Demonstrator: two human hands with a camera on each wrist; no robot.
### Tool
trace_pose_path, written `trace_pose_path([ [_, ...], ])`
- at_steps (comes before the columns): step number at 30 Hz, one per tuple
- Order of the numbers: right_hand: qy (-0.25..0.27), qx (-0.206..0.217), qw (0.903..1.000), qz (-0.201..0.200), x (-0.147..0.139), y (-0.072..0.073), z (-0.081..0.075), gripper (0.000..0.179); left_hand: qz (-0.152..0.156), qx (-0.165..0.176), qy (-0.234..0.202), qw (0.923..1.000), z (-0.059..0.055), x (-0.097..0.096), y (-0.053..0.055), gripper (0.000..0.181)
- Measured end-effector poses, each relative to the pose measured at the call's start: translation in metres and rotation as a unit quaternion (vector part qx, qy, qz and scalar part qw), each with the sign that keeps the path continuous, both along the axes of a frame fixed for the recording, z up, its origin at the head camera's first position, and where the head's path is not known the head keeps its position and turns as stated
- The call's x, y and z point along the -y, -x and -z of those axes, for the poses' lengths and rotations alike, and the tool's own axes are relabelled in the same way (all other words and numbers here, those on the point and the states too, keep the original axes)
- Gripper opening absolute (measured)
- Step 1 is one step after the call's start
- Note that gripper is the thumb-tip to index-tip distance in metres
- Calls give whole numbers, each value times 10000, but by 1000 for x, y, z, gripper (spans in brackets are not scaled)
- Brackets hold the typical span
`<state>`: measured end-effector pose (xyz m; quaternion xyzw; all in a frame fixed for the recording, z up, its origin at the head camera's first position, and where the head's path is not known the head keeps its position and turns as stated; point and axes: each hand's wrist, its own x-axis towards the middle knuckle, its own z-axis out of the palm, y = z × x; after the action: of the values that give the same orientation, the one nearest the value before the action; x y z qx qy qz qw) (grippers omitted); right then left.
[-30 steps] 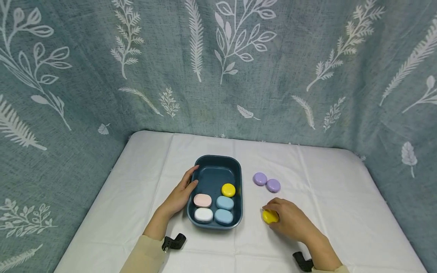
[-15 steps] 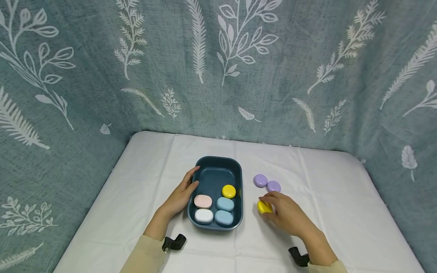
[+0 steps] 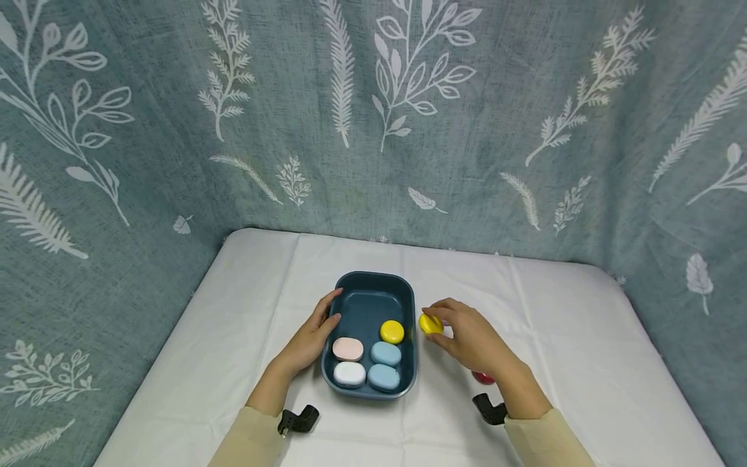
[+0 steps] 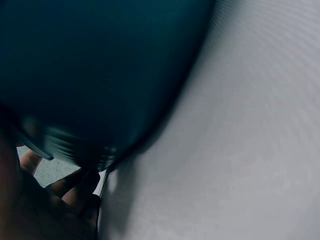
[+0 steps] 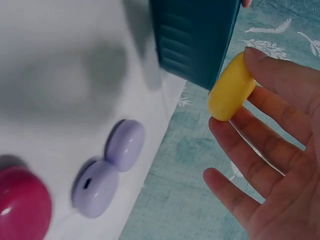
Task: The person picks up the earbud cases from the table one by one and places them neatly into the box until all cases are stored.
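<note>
My right hand (image 3: 469, 334) pinches a small round glossy yellow case (image 5: 231, 89) between thumb and fingertips, just off the right rim of a dark blue rectangular bin (image 3: 373, 283). In the right wrist view the case is tilted and overlaps the bin's lower corner. My left hand (image 3: 306, 337) grips the bin's left side, thumb at the rim and fingers (image 4: 80, 192) against the outer wall. Inside the bin lie another yellow case (image 3: 391, 332), two light blue oval cases (image 3: 386, 353), a pink one (image 3: 347, 349) and a white one (image 3: 349, 373). The bin's far half is bare.
Two purple round cases (image 5: 125, 145) lie on the white cloth under my right hand, mostly hidden in the head view. A red round case (image 3: 483, 377) shows beside my right wrist. Patterned green curtains (image 3: 327, 181) stand behind and beside the table.
My right hand has lifted the yellow case and carried it left and away from me to the bin's right rim. The red case has come into view. My left hand stays put.
</note>
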<state>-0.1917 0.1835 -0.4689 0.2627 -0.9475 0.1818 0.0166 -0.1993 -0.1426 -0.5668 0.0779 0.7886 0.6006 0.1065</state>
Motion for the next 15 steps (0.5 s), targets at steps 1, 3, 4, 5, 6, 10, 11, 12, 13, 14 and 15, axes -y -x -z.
trace_pose_path([
  [1,18,8,10000,-7,2,2,-2,46,-5,-4,-2,10000,0,0,0,48],
  [3,72,27,10000,-24,6,7,-4,45,6,-12,-24,10000,-1,0,0,48],
  [4,85,39,9999,-40,9,10,-5,45,4,-13,-22,10000,-1,-1,0,48],
  [5,101,46,9999,-65,11,13,-7,45,0,-19,-10,10000,-1,0,0,48],
  [6,99,43,9999,-91,13,16,-7,45,2,-19,-22,10000,-1,0,0,48],
  [10,148,106,9997,-143,23,24,-10,43,20,-4,-1,10000,-2,0,-2,49],
  [11,167,142,9996,-154,25,26,-11,42,26,14,4,10000,-2,1,-2,49],
  [12,178,164,9996,-169,27,27,-11,42,35,38,10,10000,-4,1,-3,49],
  [13,209,197,9994,-178,30,29,-11,42,44,52,3,10000,-5,0,-4,49],
  [14,228,231,9993,-182,32,30,-11,41,48,73,0,10000,-8,0,-5,49],
  [15,248,261,9992,-196,35,32,-11,41,56,89,-6,9999,-11,0,-6,49],
])
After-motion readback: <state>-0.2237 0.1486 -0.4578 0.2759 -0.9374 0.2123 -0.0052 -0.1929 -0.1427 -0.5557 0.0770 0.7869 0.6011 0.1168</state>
